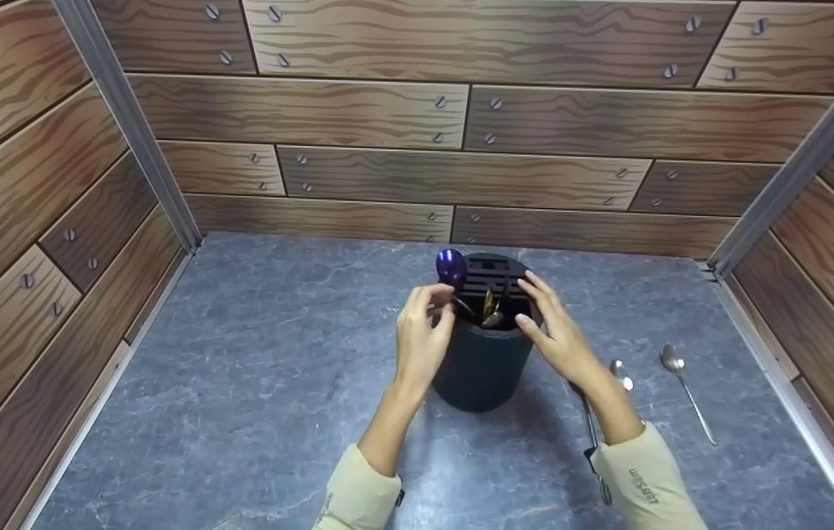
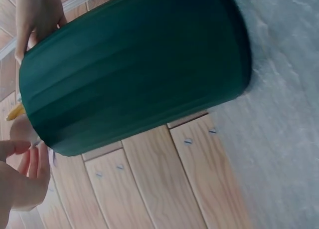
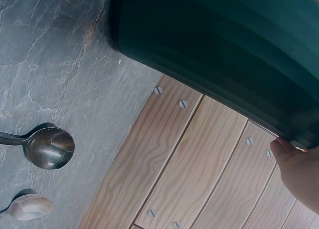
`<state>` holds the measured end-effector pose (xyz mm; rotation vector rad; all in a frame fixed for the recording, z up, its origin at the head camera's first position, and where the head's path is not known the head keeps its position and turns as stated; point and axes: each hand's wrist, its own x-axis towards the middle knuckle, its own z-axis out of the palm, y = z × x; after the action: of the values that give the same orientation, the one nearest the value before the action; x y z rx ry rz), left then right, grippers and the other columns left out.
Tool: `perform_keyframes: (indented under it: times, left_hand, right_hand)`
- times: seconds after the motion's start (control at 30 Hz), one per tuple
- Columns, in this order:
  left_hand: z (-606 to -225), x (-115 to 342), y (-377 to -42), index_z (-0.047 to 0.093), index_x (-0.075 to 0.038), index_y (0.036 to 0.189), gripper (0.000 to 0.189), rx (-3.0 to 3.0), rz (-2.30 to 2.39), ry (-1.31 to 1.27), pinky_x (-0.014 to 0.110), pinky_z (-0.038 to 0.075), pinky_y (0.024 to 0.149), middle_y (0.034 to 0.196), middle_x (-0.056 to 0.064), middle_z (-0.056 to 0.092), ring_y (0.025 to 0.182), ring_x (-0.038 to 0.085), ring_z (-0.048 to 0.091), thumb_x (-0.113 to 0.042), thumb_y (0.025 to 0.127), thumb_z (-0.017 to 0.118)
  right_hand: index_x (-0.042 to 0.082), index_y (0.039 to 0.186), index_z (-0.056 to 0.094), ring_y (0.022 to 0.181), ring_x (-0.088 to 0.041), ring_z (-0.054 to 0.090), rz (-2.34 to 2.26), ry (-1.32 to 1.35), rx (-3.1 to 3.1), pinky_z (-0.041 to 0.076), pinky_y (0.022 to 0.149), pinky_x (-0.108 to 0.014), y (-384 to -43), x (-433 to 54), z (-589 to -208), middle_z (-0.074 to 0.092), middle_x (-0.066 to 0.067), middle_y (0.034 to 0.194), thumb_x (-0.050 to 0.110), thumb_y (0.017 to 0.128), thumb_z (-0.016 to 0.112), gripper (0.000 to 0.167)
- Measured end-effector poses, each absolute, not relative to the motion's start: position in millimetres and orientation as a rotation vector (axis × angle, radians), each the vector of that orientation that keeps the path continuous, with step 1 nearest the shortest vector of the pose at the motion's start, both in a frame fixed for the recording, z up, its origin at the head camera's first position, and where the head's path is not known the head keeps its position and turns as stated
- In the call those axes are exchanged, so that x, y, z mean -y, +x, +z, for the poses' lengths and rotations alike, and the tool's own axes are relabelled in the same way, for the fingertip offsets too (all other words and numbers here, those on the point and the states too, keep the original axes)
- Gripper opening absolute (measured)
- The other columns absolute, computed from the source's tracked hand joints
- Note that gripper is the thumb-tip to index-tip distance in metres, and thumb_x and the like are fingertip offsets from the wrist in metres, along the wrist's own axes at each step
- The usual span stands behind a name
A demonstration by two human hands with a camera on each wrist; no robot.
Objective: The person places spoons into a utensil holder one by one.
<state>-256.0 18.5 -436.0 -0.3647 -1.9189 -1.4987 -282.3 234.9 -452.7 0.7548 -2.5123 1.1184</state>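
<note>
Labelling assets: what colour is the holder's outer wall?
Dark green; the holder shows best in the left wrist view.

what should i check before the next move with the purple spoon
1. Holder upright on the table: ok.
2. Right hand at the holder's rim: ok, on its right side.
3. Left hand on the purple spoon: ok, fingers just below its bowl, seemingly pinching it.
4. Purple spoon's lower end seated: cannot tell, hidden.
5. Table free of loose spoons: not ok, at least two spoons lie right of the holder.
</note>
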Motion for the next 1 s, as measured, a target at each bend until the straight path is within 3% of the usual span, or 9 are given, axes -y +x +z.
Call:
perform_keyframes:
  times: [0.2, 0.37, 0.5, 0.67, 1.0]
  left_hand:
    - [-447, -10, -258, 0.059, 0.002, 0.105, 0.032, 2.024, -1.412, -0.332, 0.029, 0.047, 0.081, 0.100, 0.010, 0.057, 0.093, 0.021, 0.055, 0.006, 0.074, 0.058]
    - [-453, -6, -260, 0.040, 0.000, 0.133, 0.069, 2.334, -1.234, -0.413, 0.038, 0.033, 0.099, 0.132, 0.012, 0.043, 0.121, 0.024, 0.038, -0.020, 0.071, 0.063]
    - [-452, -5, -262, 0.024, 0.001, 0.142, 0.092, 2.532, -1.112, -0.502, 0.043, 0.024, 0.104, 0.146, 0.015, 0.025, 0.133, 0.026, 0.022, -0.043, 0.073, 0.065]
    - [-448, -4, -266, 0.019, 0.002, 0.143, 0.106, 2.659, -1.020, -0.550, 0.046, 0.018, 0.106, 0.149, 0.017, 0.014, 0.136, 0.026, 0.011, -0.062, 0.071, 0.064]
    - [-445, -4, -276, 0.020, 0.003, 0.143, 0.114, 2.693, -0.866, -0.587, 0.041, 0.014, 0.108, 0.149, 0.020, 0.015, 0.137, 0.025, 0.008, -0.068, 0.065, 0.065]
  right_hand:
    - [0.011, 0.141, 0.035, 0.132, -0.026, 0.023, 1.136, 0.765, 2.510, 0.023, 0.100, -0.055, -282, -235, -453, 0.024, -0.004, 0.148, 0.021, 0.094, 0.049, 0.050]
    - [0.010, 0.141, 0.035, 0.132, -0.027, 0.023, 1.145, 0.762, 2.506, 0.022, 0.100, -0.056, -283, -235, -453, 0.024, -0.004, 0.148, 0.021, 0.094, 0.050, 0.051]
    - [0.009, 0.140, 0.036, 0.132, -0.027, 0.023, 1.146, 0.758, 2.500, 0.022, 0.100, -0.056, -283, -235, -453, 0.025, -0.005, 0.148, 0.021, 0.093, 0.050, 0.050]
    - [0.010, 0.141, 0.035, 0.132, -0.028, 0.023, 1.145, 0.757, 2.512, 0.022, 0.100, -0.057, -282, -235, -452, 0.024, -0.004, 0.148, 0.021, 0.094, 0.050, 0.051]
    - [0.010, 0.141, 0.034, 0.132, -0.028, 0.023, 1.136, 0.756, 2.514, 0.022, 0.100, -0.056, -281, -235, -452, 0.023, -0.003, 0.148, 0.021, 0.094, 0.050, 0.051]
